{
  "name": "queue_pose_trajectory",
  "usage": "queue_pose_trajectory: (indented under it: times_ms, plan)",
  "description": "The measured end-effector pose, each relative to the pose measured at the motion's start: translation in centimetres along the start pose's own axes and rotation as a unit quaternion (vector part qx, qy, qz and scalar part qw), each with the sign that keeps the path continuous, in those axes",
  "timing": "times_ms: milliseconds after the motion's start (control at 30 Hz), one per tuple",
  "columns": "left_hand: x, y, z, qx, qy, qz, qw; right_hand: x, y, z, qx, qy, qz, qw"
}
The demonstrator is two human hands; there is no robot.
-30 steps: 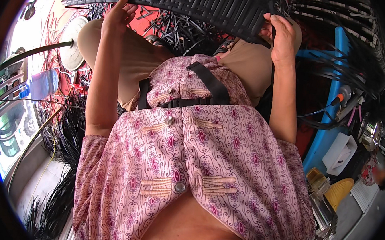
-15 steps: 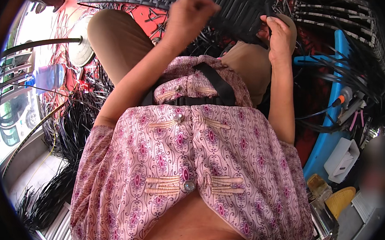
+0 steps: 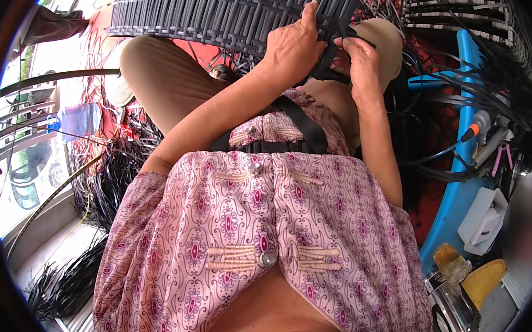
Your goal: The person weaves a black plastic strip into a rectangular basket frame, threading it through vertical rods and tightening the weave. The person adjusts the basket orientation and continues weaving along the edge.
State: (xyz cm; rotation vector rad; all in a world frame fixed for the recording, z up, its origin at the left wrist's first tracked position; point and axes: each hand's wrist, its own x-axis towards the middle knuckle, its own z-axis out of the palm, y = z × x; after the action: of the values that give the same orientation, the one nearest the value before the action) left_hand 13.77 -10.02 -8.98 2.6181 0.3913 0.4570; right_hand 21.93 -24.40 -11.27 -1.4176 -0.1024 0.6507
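Note:
A dark grey woven panel (image 3: 190, 9) of flat plastic strips lies across the top of the view, over my knees. My left hand (image 3: 292, 52) is on its right part, back of the hand up. The index finger stretches over the weave and the thumb points right; the other fingers are curled and mostly hidden. Close beside it, at the panel's right end, my right hand (image 3: 360, 66) pinches a black plastic strip (image 3: 348, 32) between thumb and fingers. Where that strip enters the weave is too dark to make out.
Loose black strips (image 3: 123, 174) pile up at the left. On the right are a blue plastic piece (image 3: 458, 148), a tool with an orange collar (image 3: 475, 128), a white tray (image 3: 480, 227) and a metal pot (image 3: 453, 312). Another woven piece (image 3: 462, 8) stands at the far right.
My left hand has come down and right onto the panel, near my right hand. My right hand has shifted left and a little nearer. The view has tilted slightly, showing more of the panel.

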Motion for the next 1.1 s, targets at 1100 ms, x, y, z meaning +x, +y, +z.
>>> queue_pose_trajectory:
  times_ms: [1100]
  plan:
    - [0.3, -1.1, -0.7, -0.159, -0.039, -0.044, 0.986, -0.8, -2.0, 0.0, -0.519, -0.061, -0.227, 0.822]
